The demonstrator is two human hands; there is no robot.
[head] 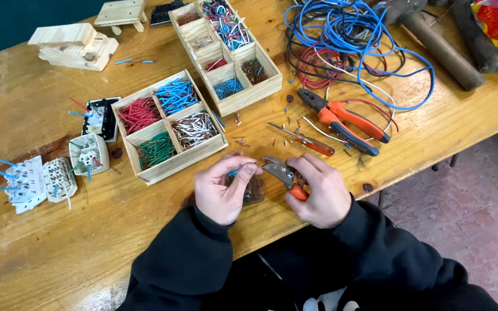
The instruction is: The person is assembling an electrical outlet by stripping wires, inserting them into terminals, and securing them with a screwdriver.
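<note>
pinched in the left hand (221,193) is a short blue wire piece (233,172) – the right hand (317,193) is closed around orange-handled cutters (285,173), jaws just beside it, over the wooden table (59,247) near a compartment tray (168,128).

Wooden workbench (41,242): compartment trays (168,124), pliers (344,121), screwdriver (304,140), wire coil (347,40), sockets (36,181).

left hand (221,193) pinching, right hand (317,193) gripping
</note>
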